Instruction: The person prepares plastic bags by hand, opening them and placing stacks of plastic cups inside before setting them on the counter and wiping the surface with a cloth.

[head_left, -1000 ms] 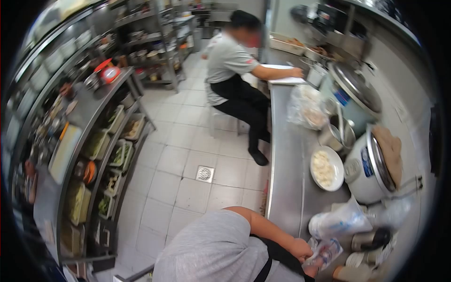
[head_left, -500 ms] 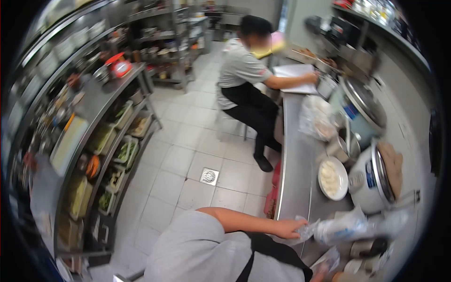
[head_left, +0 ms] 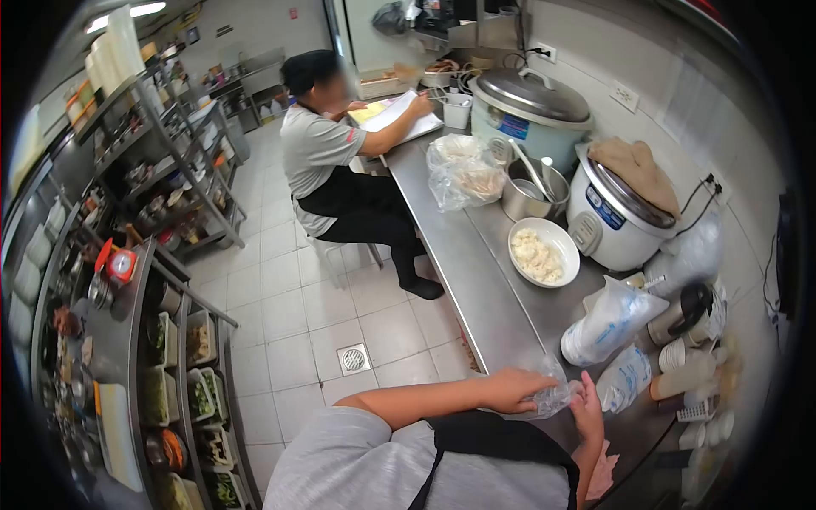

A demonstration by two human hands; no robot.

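A small, crinkled clear plastic bag [head_left: 551, 396] is held between both hands at the near end of the long brushed stainless steel counter [head_left: 463, 255], just over its front edge. The left hand [head_left: 510, 389] grips the bag from above with fingers curled over the thin film; the right hand [head_left: 588, 408] has its fingers closed on the bag's other side, palm turned inward.

Just beyond the hands lie two soft, filled plastic bags: a large white one [head_left: 605, 321] lying slanted, and a smaller printed one [head_left: 625, 378] beside it, both close to the right hand. Farther along the counter sits a round white bowl of pale lumpy food [head_left: 543, 252], next to a white rice cooker with a brown cloth on its lid [head_left: 619, 208]. Behind them are a steel pot with utensils [head_left: 530, 191], a bunched clear bag [head_left: 461, 171] and a large pale-green rice cooker with a domed grey lid [head_left: 529, 107].

The counter's front strip is bare metal from the hands up to a seated person in a grey shirt [head_left: 327, 161] writing at the far end. The tiled floor [head_left: 323, 306] between counter and steel shelving [head_left: 161, 340] lies open.
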